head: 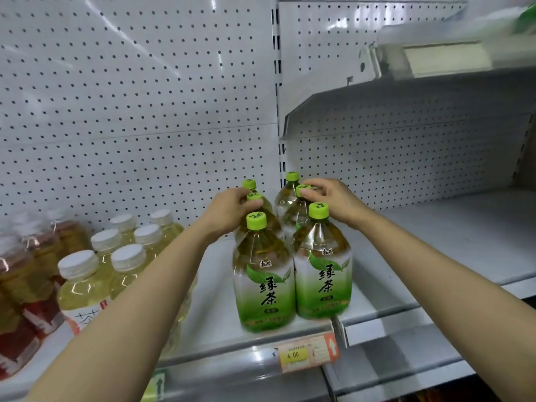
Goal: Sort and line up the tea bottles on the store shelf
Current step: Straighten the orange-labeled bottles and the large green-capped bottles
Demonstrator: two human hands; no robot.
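Two hands on bottle caps

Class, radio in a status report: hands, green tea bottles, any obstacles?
Left hand and right hand each grip a middle-row cap. Green tea bottles stand in two columns. White-capped bottles crowd the left.

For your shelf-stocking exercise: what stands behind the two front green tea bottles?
Behind the front bottles stand four more green-capped bottles in two rows. The left hand grips one middle cap, the right hand the other. Their labels are covered.
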